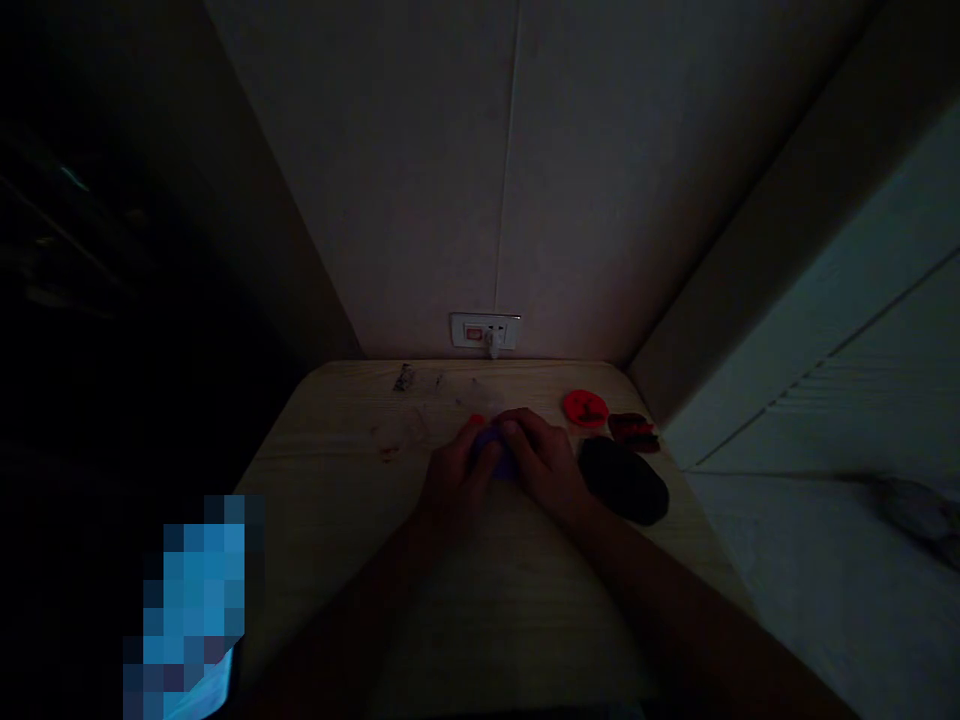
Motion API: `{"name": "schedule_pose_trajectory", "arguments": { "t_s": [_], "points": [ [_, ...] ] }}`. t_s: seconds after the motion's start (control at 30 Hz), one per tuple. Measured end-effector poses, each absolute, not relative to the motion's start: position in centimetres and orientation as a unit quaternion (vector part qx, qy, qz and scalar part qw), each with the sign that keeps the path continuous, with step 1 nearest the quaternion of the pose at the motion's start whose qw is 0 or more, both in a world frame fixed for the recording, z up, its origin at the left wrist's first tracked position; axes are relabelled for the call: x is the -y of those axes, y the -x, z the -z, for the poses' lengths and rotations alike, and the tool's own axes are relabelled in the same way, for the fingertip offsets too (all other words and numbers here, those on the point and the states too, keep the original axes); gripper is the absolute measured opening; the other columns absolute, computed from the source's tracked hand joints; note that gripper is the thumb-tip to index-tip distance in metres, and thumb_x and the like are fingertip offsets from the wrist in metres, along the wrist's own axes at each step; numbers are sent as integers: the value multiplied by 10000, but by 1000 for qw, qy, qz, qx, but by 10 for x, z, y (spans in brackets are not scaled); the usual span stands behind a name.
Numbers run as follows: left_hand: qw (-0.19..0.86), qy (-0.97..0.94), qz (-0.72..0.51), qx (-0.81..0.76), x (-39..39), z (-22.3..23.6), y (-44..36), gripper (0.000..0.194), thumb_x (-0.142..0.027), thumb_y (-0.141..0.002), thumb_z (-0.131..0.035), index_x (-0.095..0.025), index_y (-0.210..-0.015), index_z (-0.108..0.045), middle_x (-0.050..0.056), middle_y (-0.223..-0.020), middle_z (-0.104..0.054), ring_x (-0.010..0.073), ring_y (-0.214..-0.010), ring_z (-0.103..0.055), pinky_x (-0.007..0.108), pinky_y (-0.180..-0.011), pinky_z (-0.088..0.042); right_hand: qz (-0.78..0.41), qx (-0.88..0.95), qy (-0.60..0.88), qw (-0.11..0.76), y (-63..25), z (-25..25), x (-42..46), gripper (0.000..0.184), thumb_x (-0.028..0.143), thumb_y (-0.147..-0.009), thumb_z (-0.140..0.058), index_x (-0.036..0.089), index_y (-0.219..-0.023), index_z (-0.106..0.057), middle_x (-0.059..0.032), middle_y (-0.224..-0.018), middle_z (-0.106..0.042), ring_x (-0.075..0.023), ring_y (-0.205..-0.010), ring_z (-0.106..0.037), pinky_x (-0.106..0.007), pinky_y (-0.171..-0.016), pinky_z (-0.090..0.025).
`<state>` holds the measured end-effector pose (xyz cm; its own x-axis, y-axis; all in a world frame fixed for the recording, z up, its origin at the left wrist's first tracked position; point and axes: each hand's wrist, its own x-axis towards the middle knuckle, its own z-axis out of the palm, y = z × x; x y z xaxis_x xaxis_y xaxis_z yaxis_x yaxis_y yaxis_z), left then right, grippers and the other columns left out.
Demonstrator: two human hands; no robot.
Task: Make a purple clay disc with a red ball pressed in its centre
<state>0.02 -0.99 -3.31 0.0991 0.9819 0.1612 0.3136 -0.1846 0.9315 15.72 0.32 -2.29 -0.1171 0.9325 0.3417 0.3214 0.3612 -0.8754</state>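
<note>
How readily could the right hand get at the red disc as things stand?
Probably yes: nothing visible stands between the right hand and the red disc, though it would likely have to let go of the purple piece.

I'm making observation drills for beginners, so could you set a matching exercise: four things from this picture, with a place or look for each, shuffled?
Things
1. socket plate
2. purple item
3. black piece
4. red disc

Places or looks
A. lying beside the right forearm
B. round, with dark marks
C. on the wall
D. between left hand and right hand

Pairs: 1-C, 2-D, 3-A, 4-B
</note>
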Motion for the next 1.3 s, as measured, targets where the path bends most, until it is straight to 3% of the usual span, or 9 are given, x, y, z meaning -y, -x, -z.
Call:
{"name": "schedule_pose_trajectory", "arguments": {
  "t_s": [0.13, 0.27, 0.43, 0.67, 0.8, 0.93, 1.13, 1.3],
  "points": [
    [381, -636, -430, -515, 10, 33, 1, 457, -507, -950, -560, -153, -1205, -695, 104, -1070, -771, 255, -954, -703, 362, -877, -535, -315, 680, 480, 456, -156, 22, -3, 446, 492, -1022, -504, 192, -711, -614, 16, -602, -553, -132, -559, -485, -263, -541, -344],
    [379, -627, -441, -519, 12, 27, -1, 427, -493, -997, -482, -149, -1103, -712, 86, -936, -751, 227, -833, -677, 331, -779, -518, -321, 676, 481, 457, -153, 24, -2, 457, 493, -1034, -471, 192, -708, -582, 22, -603, -523, -130, -567, -470, -263, -543, -329],
    [347, -653, -442, -508, 13, 24, -2, 387, -445, -1018, -453, -174, -922, -712, 64, -833, -726, 211, -785, -675, 312, -780, -512, -363, 693, 447, 433, -155, 27, -3, 442, 521, -1014, -500, 189, -742, -607, 17, -643, -561, -138, -606, -496, -253, -565, -363],
    [373, -619, -463, -514, 9, 32, 0, 406, -486, -1005, -471, -172, -949, -722, 62, -852, -735, 224, -835, -681, 310, -778, -514, -387, 678, 444, 439, -150, 32, -5, 488, 546, -1008, -486, 185, -707, -615, 19, -622, -540, -134, -584, -474, -254, -565, -371],
    [415, -614, -434, -512, 9, 33, -1, 485, -577, -975, -497, -152, -1114, -685, 27, -759, -695, 191, -685, -642, 282, -618, -480, -369, 628, 484, 484, -149, 36, -7, 503, 554, -1033, -400, 198, -711, -551, 21, -638, -493, -135, -595, -438, -257, -547, -341],
    [391, -648, -391, -523, 10, 29, -1, 498, -559, -990, -453, -134, -1131, -671, -5, -631, -629, 166, -561, -591, 271, -558, -433, -380, 614, 488, 491, -153, 34, -8, 468, 561, -1017, -438, 202, -738, -548, 27, -662, -486, -136, -615, -442, -253, -558, -360],
    [341, -694, -379, -508, 8, 29, -1, 414, -491, -995, -450, -157, -937, -688, 6, -668, -623, 158, -599, -578, 269, -582, -420, -382, 629, 479, 479, -154, 29, -7, 452, 538, -982, -529, 202, -679, -529, 40, -615, -449, -128, -592, -419, -259, -549, -328],
    [383, -673, -396, -493, 6, 33, 0, 430, -560, -964, -511, -174, -1045, -682, 35, -836, -709, 176, -701, -631, 279, -656, -478, -373, 610, 479, 509, -149, 34, -4, 445, 524, -1029, -429, 215, -717, -495, 34, -657, -453, -137, -621, -426, -263, -568, -343]
  ]
}}
